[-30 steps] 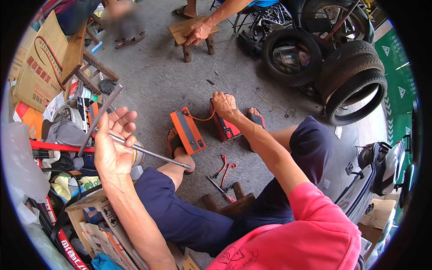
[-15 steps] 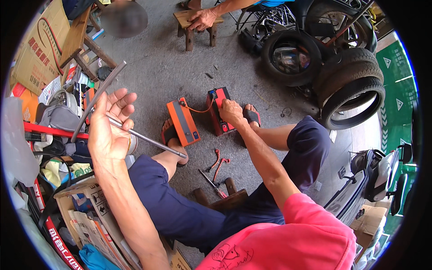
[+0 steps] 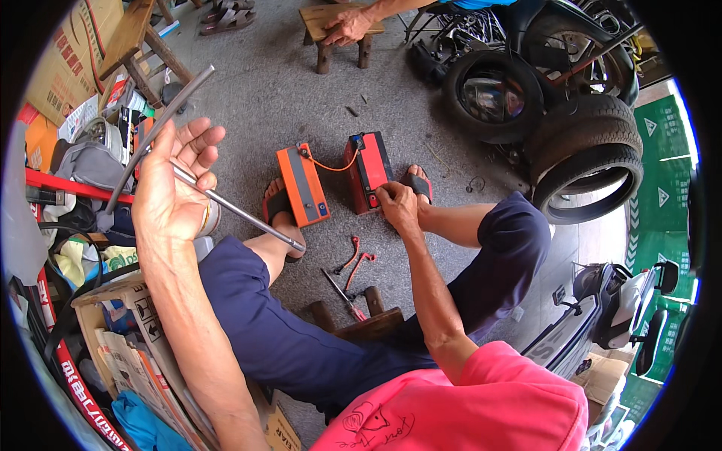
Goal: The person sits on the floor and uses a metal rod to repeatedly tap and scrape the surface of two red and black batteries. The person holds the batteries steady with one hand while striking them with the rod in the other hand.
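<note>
My left hand [image 3: 174, 180] is raised at the left, palm up with loosely curled fingers. It holds a long metal T-handle wrench [image 3: 256, 222], whose crossbar passes behind the thumb. My right hand [image 3: 398, 204] pinches at the near end of a red and black battery [image 3: 368, 161]; the fingers hide whatever is between them. Left of it stands an orange and grey battery [image 3: 302, 188], leaning by my left foot. An orange wire [image 3: 327, 167] joins the far ends of both batteries. Two short red leads [image 3: 355, 263] and a red-handled screwdriver-like tool [image 3: 342, 292] lie on the floor nearer me.
Between my legs is a low wooden stool [image 3: 368, 327]. Another person's hand [image 3: 350, 28] rests on a small wooden stool [image 3: 316, 16] ahead. Tyres [image 3: 587, 180] are piled at the right, near a scooter [image 3: 594, 308]. Boxes and clutter [image 3: 143, 323] crowd the left.
My right hand has slid toward me along the red battery to its near end, fingertips now pinching there. The left hand still holds the wrench. The view has shifted slightly.
</note>
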